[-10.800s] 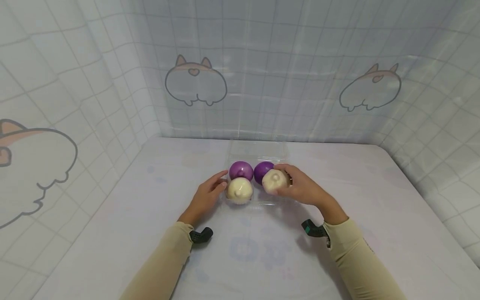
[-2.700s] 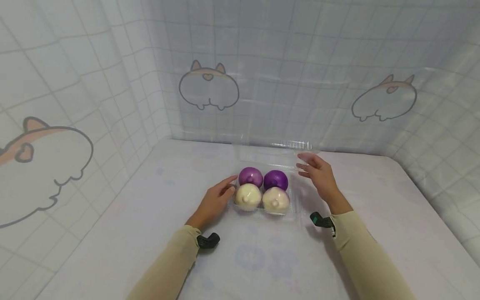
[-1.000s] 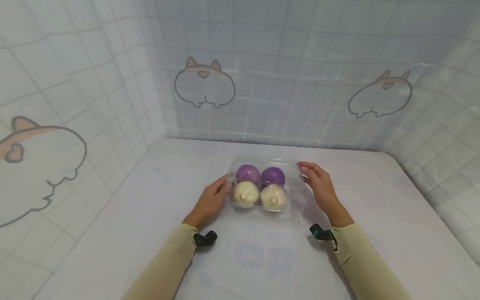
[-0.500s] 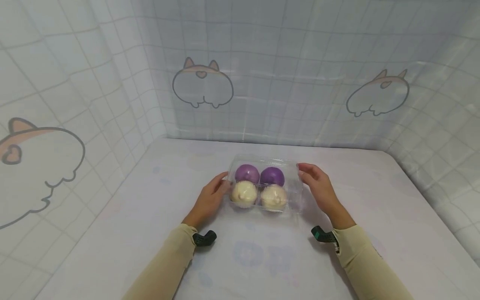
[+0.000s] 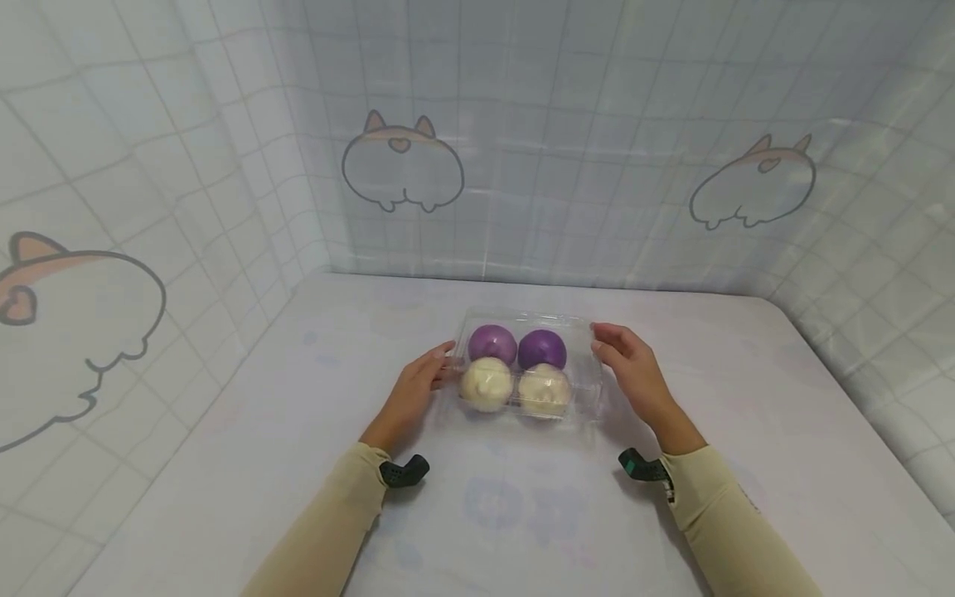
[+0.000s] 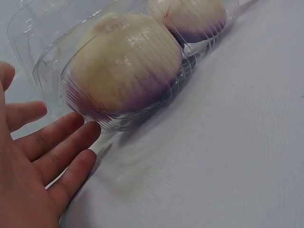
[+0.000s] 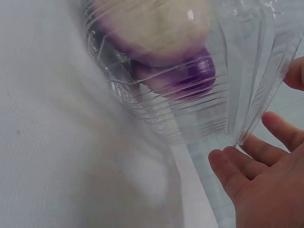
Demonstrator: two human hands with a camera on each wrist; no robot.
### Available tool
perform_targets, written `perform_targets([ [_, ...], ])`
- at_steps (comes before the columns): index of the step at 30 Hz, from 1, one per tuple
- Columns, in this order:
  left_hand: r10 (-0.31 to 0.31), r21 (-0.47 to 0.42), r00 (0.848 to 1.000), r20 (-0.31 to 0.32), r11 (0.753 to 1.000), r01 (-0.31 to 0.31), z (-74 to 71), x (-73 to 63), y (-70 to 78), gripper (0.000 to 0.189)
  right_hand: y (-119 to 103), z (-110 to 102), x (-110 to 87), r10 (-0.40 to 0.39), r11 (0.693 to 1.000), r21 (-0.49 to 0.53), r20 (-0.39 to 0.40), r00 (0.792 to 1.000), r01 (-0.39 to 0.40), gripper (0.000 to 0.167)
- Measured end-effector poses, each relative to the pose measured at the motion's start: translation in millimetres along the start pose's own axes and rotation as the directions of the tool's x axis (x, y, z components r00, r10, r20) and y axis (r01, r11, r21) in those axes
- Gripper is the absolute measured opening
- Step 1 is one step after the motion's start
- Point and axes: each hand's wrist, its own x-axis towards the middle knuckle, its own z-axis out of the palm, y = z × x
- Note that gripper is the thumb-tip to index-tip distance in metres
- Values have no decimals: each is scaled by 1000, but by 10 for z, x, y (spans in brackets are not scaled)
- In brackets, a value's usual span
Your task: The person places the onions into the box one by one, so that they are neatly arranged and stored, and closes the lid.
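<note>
A clear plastic clamshell box [image 5: 582, 390] stands mid-table in the head view, its lid folded over the contents. Inside, two glossy purple onion-like bulbs [image 5: 492, 343] sit behind two cream ones [image 5: 487, 384]; in the left wrist view a cream bulb [image 6: 126, 61] shades to purple lower down. At the box's left side is my left hand [image 5: 409, 398], its extended fingers [image 6: 71, 142] right at the ribbed wall. Beside the right end, my right hand [image 5: 634, 369] is relaxed, with fingertips [image 7: 221, 159] at the corner of the rim and another digit by the rim higher up.
The box rests on a pale printed cloth [image 5: 492, 531] that covers the table. Behind it hangs a white grid-patterned curtain [image 5: 552, 207] with cartoon animal prints, and similar sheets close in both sides. A dark camera mount [image 5: 405, 471] sits on the left wrist, another [image 5: 642, 466] on the right.
Earlier my right hand set the second cream bulb into the box, and the folded-back lid then came forward over the bulbs. In the last half second my left fingers straightened slightly at the side.
</note>
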Motion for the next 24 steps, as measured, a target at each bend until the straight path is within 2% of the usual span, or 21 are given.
perform_targets([
  [7, 12, -20, 999, 38, 1000, -11, -10, 6, -4, 56, 16, -1, 2, 1, 1000, -2, -9, 1000, -1, 48],
  [15, 14, 72, 996, 87, 997, -20, -81, 13, -10, 57, 47, 1, 8, 3, 1000, 16, -12, 1000, -3, 48],
  [24, -40, 77, 995, 88, 997, 33, -98, 13, 12, 49, 63, 7, 9, -1, 999, 34, -21, 1000, 1, 48],
])
